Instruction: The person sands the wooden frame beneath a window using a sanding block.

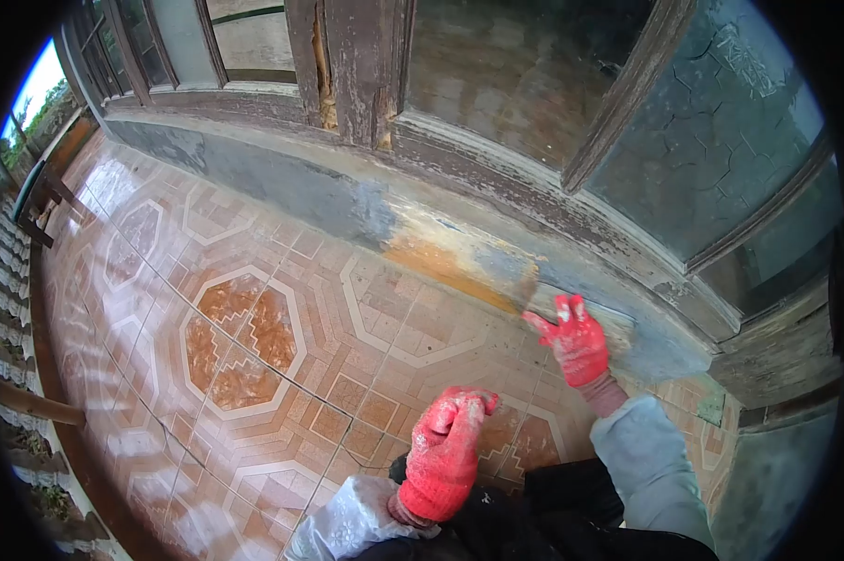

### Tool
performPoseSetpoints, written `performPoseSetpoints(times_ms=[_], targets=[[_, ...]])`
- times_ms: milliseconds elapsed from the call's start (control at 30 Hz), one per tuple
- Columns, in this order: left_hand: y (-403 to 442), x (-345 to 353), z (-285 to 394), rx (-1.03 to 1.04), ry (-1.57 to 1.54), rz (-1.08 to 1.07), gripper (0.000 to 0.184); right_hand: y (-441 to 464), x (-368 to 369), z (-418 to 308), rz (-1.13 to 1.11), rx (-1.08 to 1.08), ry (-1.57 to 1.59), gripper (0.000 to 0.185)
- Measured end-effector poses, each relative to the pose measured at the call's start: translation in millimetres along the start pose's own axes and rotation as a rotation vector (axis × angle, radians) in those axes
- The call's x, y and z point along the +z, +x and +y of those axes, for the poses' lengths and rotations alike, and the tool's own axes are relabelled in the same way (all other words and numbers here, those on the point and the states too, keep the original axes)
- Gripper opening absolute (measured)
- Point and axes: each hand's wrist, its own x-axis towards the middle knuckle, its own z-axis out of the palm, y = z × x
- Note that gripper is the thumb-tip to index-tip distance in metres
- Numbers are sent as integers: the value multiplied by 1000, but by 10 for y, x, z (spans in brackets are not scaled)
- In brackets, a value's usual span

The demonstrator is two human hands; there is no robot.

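Note:
My right hand (576, 341), in a red glove with pale smears, reaches to the low wall under the window. Its fingers are apart near a thin flat piece (531, 286) at the wall's face; whether they grip it is unclear. My left hand (443, 449), in a matching smeared red glove, hangs over the tiled floor with its fingers curled together; anything inside is hidden. The low wall (282, 175) is grey, with a cream and orange-brown patch (459, 257) left of my right hand.
Above the low wall run worn brown window frames (506, 182) with glass panes (712, 131). Patterned tiles (244, 341) cover the floor. A balustrade (6, 318) curves along the left, with a dark chair-like object (34, 201) near it. My dark-clothed legs (572, 491) are below.

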Motion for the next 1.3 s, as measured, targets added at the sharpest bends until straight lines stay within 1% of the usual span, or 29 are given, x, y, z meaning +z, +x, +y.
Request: performPoseSetpoints(times_ms=[67, 167, 200, 233, 300, 333, 367, 433, 467, 500, 567, 600, 667, 700, 733, 800, 833, 933, 967, 1033, 1067, 1133, 1200, 1233, 1300], targets=[[-24, 6, -9, 5, 54, -39, 22, 634, -81, -248, 39, -131, -495, 76], [-22, -39, -48, 33, 31, 7, 21, 1892, -571, -526, 177, -43, 103, 60], [-4, -75, -50, 43, 1, 40, 21, 2263, -762, -550, 192, -80, 67, 59], [1, -104, 13, 44, 62, 69, 22, 2628, -939, -560, 207, -120, 30, 58], [39, -170, 63, 55, 68, 96, 19, 3516, -925, -995, 52, -288, 261, 55], [45, -198, 72, 56, 66, 113, 16, 3553, -941, -1022, 60, -292, 267, 55], [49, -216, 66, 52, 68, 121, 16, 3538, -954, -1011, 86, -300, 226, 56], [54, -221, 23, 29, 72, 163, 23, 3405, -885, -950, 126, -319, 134, 56], [65, -215, -2, 28, 64, 162, 23, 3183, -792, -922, 151, -248, 130, 56], [68, -208, -25, 26, 40, 148, 23, 2816, -690, -881, 173, -177, 129, 57], [76, -184, -15, 22, 15, 124, 23, 1990, -563, -563, 232, -55, 78, 59], [79, -166, 13, 19, 53, 92, 23, 1638, -379, -508, 257, -59, 76, 53], [75, -142, 24, 13, 89, 55, 23, 897, -40, -416, 150, -272, -465, 32], [72, -131, 8, 16, 63, 44, 22, 528, 125, -367, 141, -402, -709, 27], [70, -109, -4, 20, 35, 36, 22, 139, 353, -404, 60, -504, -823, 40], [79, -57, 10, 1, 30, 24, 22, -41, 289, -246, -23, -618, -937, 66], [66, -32, 12, -15, 36, 8, 21, -123, 233, -183, -35, -371, -261, 69], [56, 45, -20, 20, 4, -65, 21, 124, 150, -302, -70, -147, 147, 73], [67, 53, -21, 29, -1, -69, 21, 353, 101, -366, -28, -239, -219, 71], [57, 20, -20, 14, 35, -77, 21, 874, -93, -427, 109, -239, -306, 64], [53, -2, -18, 22, 44, -75, 21, 1215, -209, -442, 208, -141, -32, 60], [70, -47, -10, 23, 55, 11, 21, 1869, -456, -610, 300, -48, 137, 59], [97, -61, -13, 9, 38, 52, 21, 2589, -819, -563, 246, -91, 109, 58], [95, -68, -20, -13, 13, 82, 21, 2977, -887, -640, 233, -172, 77, 60], [125, -70, -18, -11, 13, 73, 18, 3321, -990, -699, 234, -188, 134, 59]])
